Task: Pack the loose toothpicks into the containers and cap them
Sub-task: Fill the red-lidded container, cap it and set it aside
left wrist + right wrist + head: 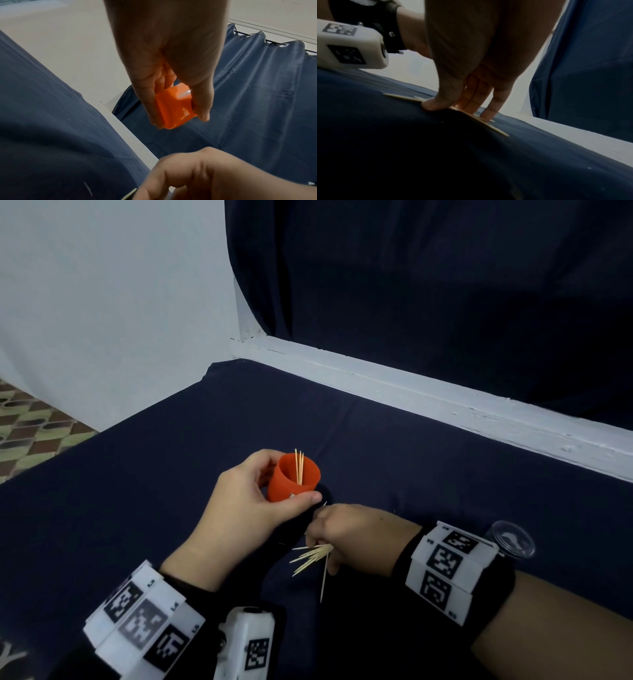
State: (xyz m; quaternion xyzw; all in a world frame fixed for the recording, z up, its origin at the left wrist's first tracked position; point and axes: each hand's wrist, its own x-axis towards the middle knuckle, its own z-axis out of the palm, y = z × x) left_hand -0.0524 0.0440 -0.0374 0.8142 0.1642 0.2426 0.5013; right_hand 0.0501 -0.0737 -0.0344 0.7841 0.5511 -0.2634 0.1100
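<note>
My left hand (270, 491) grips an orange container (296, 482) tilted just above the dark cloth, thumb on its near side and fingers round the far side. A few toothpicks (299, 467) stand in it, tips poking out of the open mouth. In the left wrist view the orange container (171, 115) sits between thumb and fingers of that left hand (181, 104). Just in front of it, my right hand (329, 542) is down on the cloth and pinches a fanned bundle of toothpicks (313, 556). The right wrist view shows the thumb (435, 104) and fingers pressing the toothpick bundle (488, 123) onto the cloth.
A clear round cap (512, 539) lies on the cloth beyond my right wristband. One stray toothpick (87, 188) lies on the dark cloth (445, 474). A white ledge (411, 392) and a dark curtain (445, 285) bound the far side; the table edge drops off at left.
</note>
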